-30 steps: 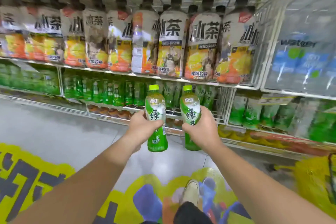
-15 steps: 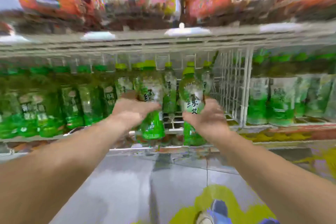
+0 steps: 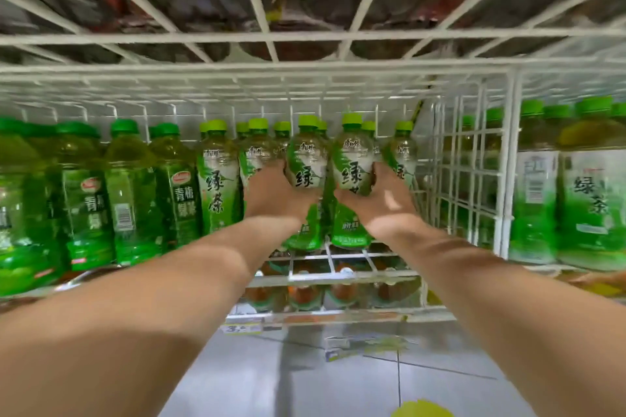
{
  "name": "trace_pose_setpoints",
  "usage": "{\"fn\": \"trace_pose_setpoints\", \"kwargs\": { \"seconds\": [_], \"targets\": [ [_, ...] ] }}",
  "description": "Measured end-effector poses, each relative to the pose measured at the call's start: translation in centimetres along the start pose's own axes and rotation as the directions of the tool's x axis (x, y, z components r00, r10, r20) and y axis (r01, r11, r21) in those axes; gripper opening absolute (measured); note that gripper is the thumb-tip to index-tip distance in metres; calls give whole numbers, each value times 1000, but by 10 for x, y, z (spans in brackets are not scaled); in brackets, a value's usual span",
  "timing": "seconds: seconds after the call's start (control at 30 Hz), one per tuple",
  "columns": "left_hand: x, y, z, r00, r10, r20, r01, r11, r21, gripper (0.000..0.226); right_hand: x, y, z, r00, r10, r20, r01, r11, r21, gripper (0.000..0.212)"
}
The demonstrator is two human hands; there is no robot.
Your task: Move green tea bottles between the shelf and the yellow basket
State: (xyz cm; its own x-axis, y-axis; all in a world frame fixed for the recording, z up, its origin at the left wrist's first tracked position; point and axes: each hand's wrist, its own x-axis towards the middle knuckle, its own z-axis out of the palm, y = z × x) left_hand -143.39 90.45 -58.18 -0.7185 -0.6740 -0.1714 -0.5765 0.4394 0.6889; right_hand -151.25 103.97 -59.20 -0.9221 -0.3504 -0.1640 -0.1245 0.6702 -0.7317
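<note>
Looks from low down into a white wire shelf (image 3: 338,278) packed with green drinks. Reaches forward with both bare forearms, side by side, into the middle compartment. Grips the left green tea bottle (image 3: 306,166) with the left hand (image 3: 274,196), wrapped round the label from the left, with fingers curled close together and tips hidden behind the bottle. Grips the right green tea bottle (image 3: 352,162) with the right hand (image 3: 382,203), wrapped round from the right in the same way, again with curled fingers pressed together and tips out of sight. Holds both bottles upright, touching or very nearly so, light green caps on top, at the front of the shelf among matching bottles (image 3: 216,179) standing just beside and behind. Bases down at the level of the wire deck; impossible to tell whether standing on it or held just above. To the left, a row of darker green bottles (image 3: 128,193) with red oval logos. To the right, beyond a wire divider (image 3: 474,173), larger green tea bottles (image 3: 589,186). Overhead, a wire rack (image 3: 305,34) with dark bottle bases resting on it. Below the deck, blurred orange-capped bottles (image 3: 301,294) and a price tag (image 3: 240,327) on the front edge. Grey tiled floor (image 3: 305,376) at the bottom.
</note>
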Motion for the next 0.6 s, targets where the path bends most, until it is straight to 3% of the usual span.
{"fn": "trace_pose_setpoints", "kwargs": {
  "seconds": [0.23, 0.37, 0.6],
  "targets": [
    [3, -7, 23, 992, 86, -90, -75, 990, 119, 32, 11, 14, 19, 999, -14, -47, 15, 1000, 17, 46],
    [1, -6, 25, 991, 56, -118, -37, 988, 153, 50, 13, 10, 29, 998, 15, -64, -14, 1000, 21, 40],
    [-3, -1, 17, 993, 47, -106, -22, 973, 230, 46, 0, 14, 27, 998, 60, 10, -60, 998, 5, 19]
  ]
}}
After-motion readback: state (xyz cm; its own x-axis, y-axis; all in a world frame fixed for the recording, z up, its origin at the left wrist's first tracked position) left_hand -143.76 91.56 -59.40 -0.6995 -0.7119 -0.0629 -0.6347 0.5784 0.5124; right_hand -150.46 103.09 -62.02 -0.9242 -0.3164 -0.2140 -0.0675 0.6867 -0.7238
